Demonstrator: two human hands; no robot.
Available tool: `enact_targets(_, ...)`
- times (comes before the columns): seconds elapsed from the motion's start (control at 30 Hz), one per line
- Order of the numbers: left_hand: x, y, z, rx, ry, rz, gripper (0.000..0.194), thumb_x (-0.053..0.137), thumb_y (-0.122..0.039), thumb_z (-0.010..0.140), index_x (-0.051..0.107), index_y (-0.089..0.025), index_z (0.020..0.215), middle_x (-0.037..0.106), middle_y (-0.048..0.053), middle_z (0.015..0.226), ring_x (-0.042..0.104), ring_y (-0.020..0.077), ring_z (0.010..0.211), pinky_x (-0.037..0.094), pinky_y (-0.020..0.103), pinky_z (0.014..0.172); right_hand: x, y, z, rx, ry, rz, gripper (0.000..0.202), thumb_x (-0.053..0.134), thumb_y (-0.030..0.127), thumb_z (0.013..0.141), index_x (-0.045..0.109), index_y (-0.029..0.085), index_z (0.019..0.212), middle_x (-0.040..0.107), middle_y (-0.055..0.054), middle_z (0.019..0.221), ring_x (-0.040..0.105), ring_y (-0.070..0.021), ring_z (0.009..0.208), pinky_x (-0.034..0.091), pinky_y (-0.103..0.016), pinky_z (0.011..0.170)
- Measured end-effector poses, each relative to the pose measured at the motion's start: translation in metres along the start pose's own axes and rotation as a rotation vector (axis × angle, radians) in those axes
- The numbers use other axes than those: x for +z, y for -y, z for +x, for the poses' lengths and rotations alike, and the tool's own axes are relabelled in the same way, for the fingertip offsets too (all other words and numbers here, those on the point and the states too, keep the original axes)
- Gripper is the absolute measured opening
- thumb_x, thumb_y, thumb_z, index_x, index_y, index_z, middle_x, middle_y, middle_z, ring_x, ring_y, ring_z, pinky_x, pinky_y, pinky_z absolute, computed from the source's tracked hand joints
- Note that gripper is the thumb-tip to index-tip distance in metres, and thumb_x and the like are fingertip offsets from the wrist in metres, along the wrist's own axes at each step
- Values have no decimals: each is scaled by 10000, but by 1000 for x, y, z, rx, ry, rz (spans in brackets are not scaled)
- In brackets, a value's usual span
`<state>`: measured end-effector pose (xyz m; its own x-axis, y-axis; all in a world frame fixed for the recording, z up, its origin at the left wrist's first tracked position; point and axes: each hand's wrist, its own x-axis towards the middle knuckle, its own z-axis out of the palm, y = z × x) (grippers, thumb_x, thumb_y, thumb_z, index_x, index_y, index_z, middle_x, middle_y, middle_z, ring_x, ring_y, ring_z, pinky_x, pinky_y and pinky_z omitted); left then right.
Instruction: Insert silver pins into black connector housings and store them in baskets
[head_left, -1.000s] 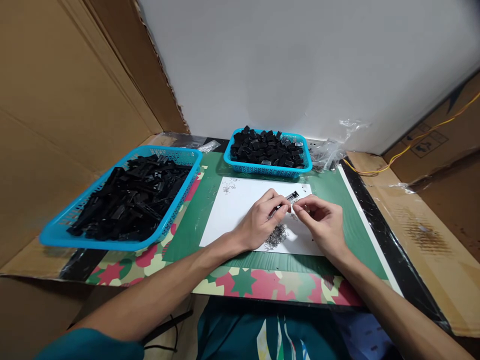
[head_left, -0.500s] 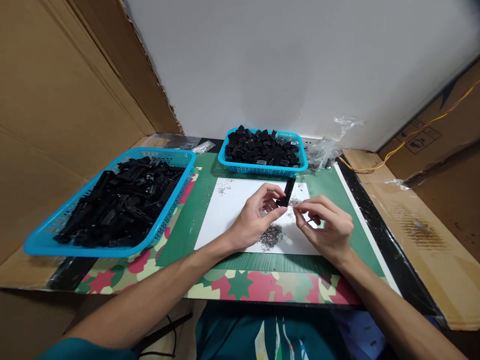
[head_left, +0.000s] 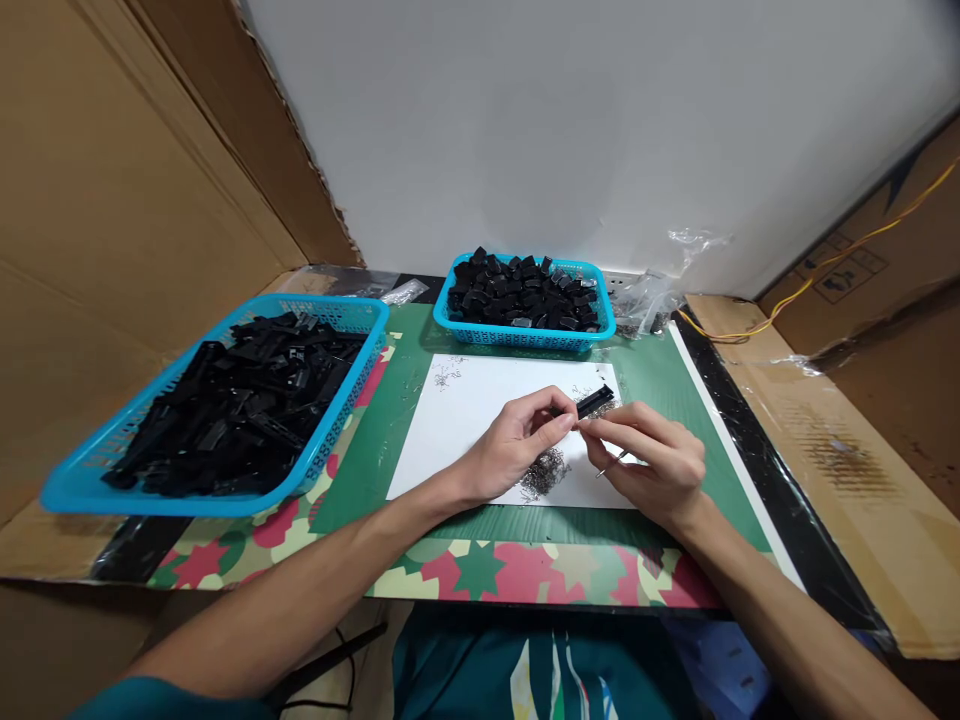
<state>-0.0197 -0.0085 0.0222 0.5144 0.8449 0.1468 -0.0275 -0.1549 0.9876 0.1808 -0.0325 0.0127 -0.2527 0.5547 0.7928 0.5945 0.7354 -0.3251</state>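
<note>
My left hand [head_left: 517, 445] is closed on a long black plastic part [head_left: 595, 402], which tilts up to the right beyond the fingertips. Right beside it, my right hand [head_left: 651, 455] is closed around a thin metal tool [head_left: 611, 464] whose shaft shows under the fingers. Its fingertips meet the near end of the black part; whether they also pinch a small piece is too fine to tell. Below the hands, a pile of small metal pieces [head_left: 545, 472] lies on a white sheet [head_left: 442, 440]. More small metal pieces [head_left: 448, 375] are scattered at its far left corner.
A large blue basket [head_left: 300, 490] of long black parts stands on the left. A smaller blue basket [head_left: 517, 337] with short black pieces stands behind the sheet. Clear plastic bags [head_left: 645, 300] lie at the back right, near a yellow wire [head_left: 772, 320]. Cardboard walls [head_left: 127, 150] flank the table.
The black part has turned from nearly upright to leaning right and lower. Both hands have come closer together, fingertips now meeting at its near end.
</note>
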Motion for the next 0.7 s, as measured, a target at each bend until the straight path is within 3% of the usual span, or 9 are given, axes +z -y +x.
enact_targets(0.07, 0, -1, 0, 14, -8, 21, 290, 577, -441, 1016, 629, -162, 956, 545, 22, 864, 471, 138, 766, 395, 279, 704, 0, 1, 2, 30, 9, 43, 227, 673, 99, 897, 801, 274, 967, 736, -27, 758, 646, -137, 588, 504, -270, 499)
enact_targets(0.23, 1, -1, 1, 38, -62, 57, 292, 575, -450, 1018, 608, -163, 978, 540, 20, 879, 476, 141, 785, 400, 264, 711, -1, 7, 8, 318, 70, 208, 94, 686, 234, 940, 780, 234, 949, 715, -34, 786, 514, -117, 523, 422, -278, 457)
enact_targets(0.47, -1, 0, 0, 53, -52, 198, 259, 542, -416, 1041, 616, -174, 985, 554, 9, 883, 490, 139, 772, 402, 266, 708, 1, 5, 11, 566, 153, 430, 114, 717, 286, 914, 769, 202, 857, 625, -8, 705, 439, -111, 544, 350, -275, 490)
enact_targets(0.6, -2, 1, -2, 50, -57, 248, 271, 594, -382, 1019, 624, -199, 1218, 660, 36, 1000, 593, 161, 844, 470, 281, 762, -8, -3, 12, 709, 192, 585, 181, 755, 352, 872, 749, 179, 818, 600, -10, 687, 452, -113, 541, 329, -264, 476)
enact_targets(0.7, -1, 3, -2, 84, -25, 299, 351, 634, -328, 998, 649, -199, 1324, 728, 69, 1060, 660, 195, 927, 513, 315, 827, -24, -9, 10, 795, 176, 517, 217, 771, 373, 843, 737, 167, 783, 593, -9, 663, 470, -114, 537, 321, -253, 471)
